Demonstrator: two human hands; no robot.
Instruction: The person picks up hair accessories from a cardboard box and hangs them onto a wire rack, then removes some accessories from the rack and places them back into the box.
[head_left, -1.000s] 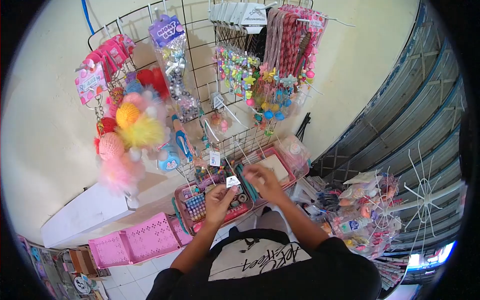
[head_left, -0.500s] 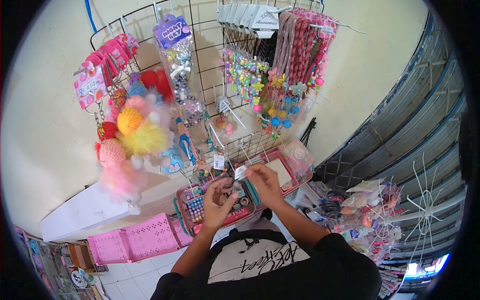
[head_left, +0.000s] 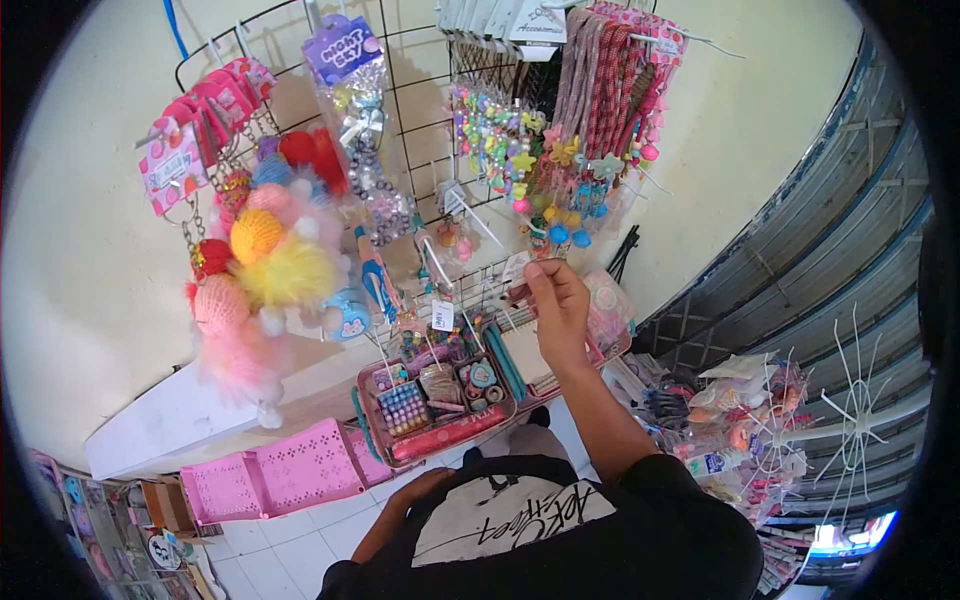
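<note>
We pinch pale card (head_left: 515, 267) in right hand (head_left: 562, 308) — braided bands (head_left: 600, 90) at twelve, fluffy charms (head_left: 262, 240) at nine; left hand (head_left: 425, 485) — grip unclear.

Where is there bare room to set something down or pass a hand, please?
The floor tiles look bare between the pink rack and the left hand. For passing a hand, there is open wall between the hanging cords and the shutter. The packed basket and the grid by the right hand are crowded.
</note>
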